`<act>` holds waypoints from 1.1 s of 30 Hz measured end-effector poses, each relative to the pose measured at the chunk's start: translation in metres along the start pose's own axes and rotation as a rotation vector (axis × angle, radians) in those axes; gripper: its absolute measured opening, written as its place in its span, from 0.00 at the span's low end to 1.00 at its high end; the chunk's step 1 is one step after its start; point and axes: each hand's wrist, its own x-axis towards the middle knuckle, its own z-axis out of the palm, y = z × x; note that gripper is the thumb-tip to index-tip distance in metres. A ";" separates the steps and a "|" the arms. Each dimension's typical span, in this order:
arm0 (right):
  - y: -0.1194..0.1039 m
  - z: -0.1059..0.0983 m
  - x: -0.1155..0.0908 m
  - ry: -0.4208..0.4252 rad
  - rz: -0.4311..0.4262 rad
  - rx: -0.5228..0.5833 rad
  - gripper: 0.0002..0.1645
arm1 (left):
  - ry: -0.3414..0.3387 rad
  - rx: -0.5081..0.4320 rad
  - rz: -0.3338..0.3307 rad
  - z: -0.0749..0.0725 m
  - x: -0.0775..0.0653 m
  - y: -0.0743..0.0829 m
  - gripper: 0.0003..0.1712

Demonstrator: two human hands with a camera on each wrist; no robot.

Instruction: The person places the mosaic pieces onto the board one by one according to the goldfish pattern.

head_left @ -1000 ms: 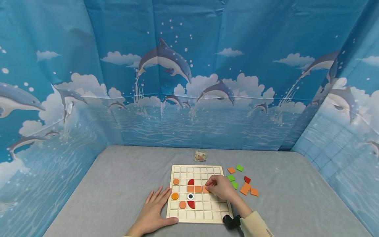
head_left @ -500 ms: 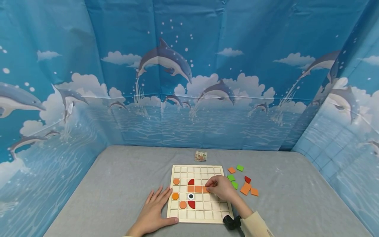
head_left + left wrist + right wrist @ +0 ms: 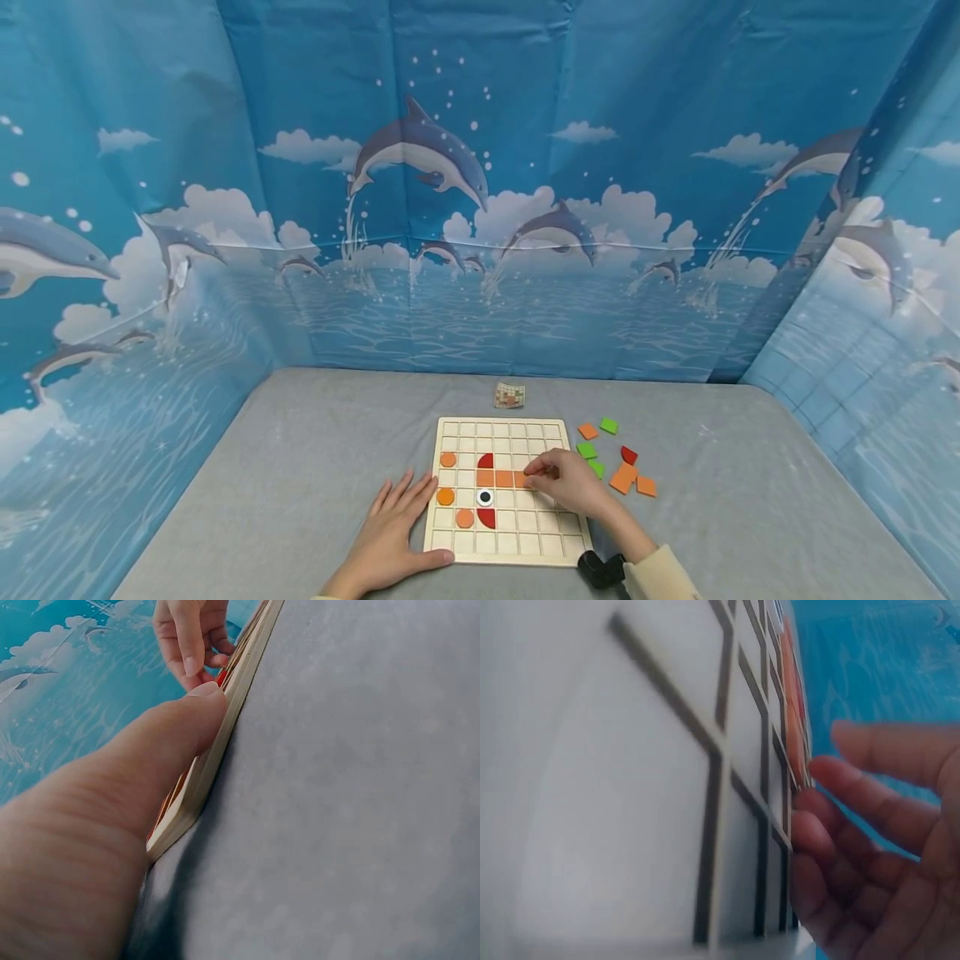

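A wooden grid board (image 3: pixel 525 546) lies flat on the table. My left hand (image 3: pixel 390 525) is spread along its left side, and in the left wrist view its thumb (image 3: pixel 172 731) rests on the board's edge. Over the right part of the board, my right hand (image 3: pixel 573 483) has its fingertips at the last orange square tile (image 3: pixel 520 479) of a short row. In the right wrist view its index fingertip (image 3: pixel 825 769) is beside the orange tiles (image 3: pixel 791 712), with no piece between finger and thumb. Red quarter-circles (image 3: pixel 487 518), orange discs (image 3: pixel 446 497) and an eye disc (image 3: pixel 485 497) sit in cells.
Loose green tiles (image 3: pixel 587 451), orange tiles (image 3: pixel 622 477) and a red quarter-circle (image 3: pixel 628 455) lie right of the board. A small pattern card (image 3: pixel 510 395) lies behind it on the grey cloth (image 3: pixel 337 433). A dolphin-print curtain (image 3: pixel 450 317) stands around the table.
My right hand has shifted slightly right, and its thumb and index finger have parted at the last orange tile. My left hand stays on the board's side.
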 end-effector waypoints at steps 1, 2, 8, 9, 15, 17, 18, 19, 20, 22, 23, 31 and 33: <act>0.001 -0.003 -0.002 -0.016 -0.006 0.017 0.05 | 0.003 -0.002 0.002 0.000 0.000 0.000 0.60; 0.001 -0.005 -0.003 -0.025 -0.008 0.027 0.06 | 0.005 -0.003 0.004 0.000 0.000 0.000 0.60; 0.003 -0.017 -0.015 -0.005 0.000 0.047 0.10 | 0.005 0.000 0.006 -0.001 0.001 0.001 0.60; 0.004 -0.019 -0.018 0.004 -0.001 0.048 0.10 | 0.005 0.000 0.006 -0.001 0.001 0.001 0.60; 0.011 -0.037 -0.032 0.107 0.094 0.061 0.08 | 0.006 -0.004 0.008 -0.001 0.000 0.001 0.60; 0.016 -0.042 -0.036 0.163 0.149 0.030 0.07 | 0.004 -0.004 0.006 -0.001 0.000 0.001 0.60; 0.018 -0.044 -0.039 0.188 0.179 0.010 0.07 | 0.002 -0.003 0.004 0.000 0.000 0.000 0.60; 0.021 -0.047 -0.041 0.210 0.208 -0.012 0.07 | 0.002 -0.001 0.003 0.000 0.000 0.000 0.60; 0.024 -0.049 -0.043 0.224 0.227 -0.028 0.07 | 0.002 0.000 0.002 0.000 0.000 0.000 0.60; 0.030 -0.054 -0.047 0.248 0.262 -0.067 0.09 | 0.001 0.001 0.000 0.000 -0.001 -0.001 0.60; 0.033 -0.057 -0.049 0.256 0.278 -0.083 0.09 | 0.002 0.000 0.000 0.000 -0.001 -0.001 0.60; 0.053 -0.073 -0.063 0.253 0.331 -0.237 0.15 | -0.015 -0.005 -0.009 0.001 0.000 -0.001 0.61; 0.056 -0.077 -0.064 0.235 0.363 -0.268 0.18 | -0.015 -0.005 -0.009 0.001 0.000 -0.001 0.61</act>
